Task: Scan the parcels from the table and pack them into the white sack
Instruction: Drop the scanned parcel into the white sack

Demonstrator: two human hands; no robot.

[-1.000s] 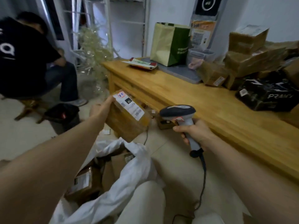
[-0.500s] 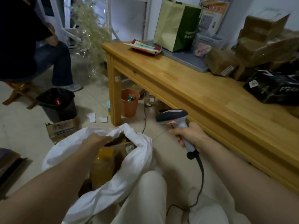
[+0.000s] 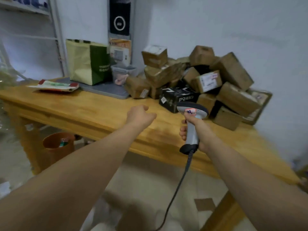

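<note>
wooden table (image 3: 100, 109) holds parcels (image 3: 208, 80) just beyond the empty left grip (image 3: 140, 114).

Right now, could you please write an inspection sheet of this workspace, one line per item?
Surface: wooden table.
Job's things: brown parcels piled at back right, black parcel in front; scanner; sack not clearly seen.
Clutter: green bag, grey tray, red-edged packet; orange bin underneath.
Hands: left hand curled, holding nothing; right hand grips the scanner.
Cables: scanner cable hangs to the floor.
Surroundings: white wall, metal shelf at left.
</note>
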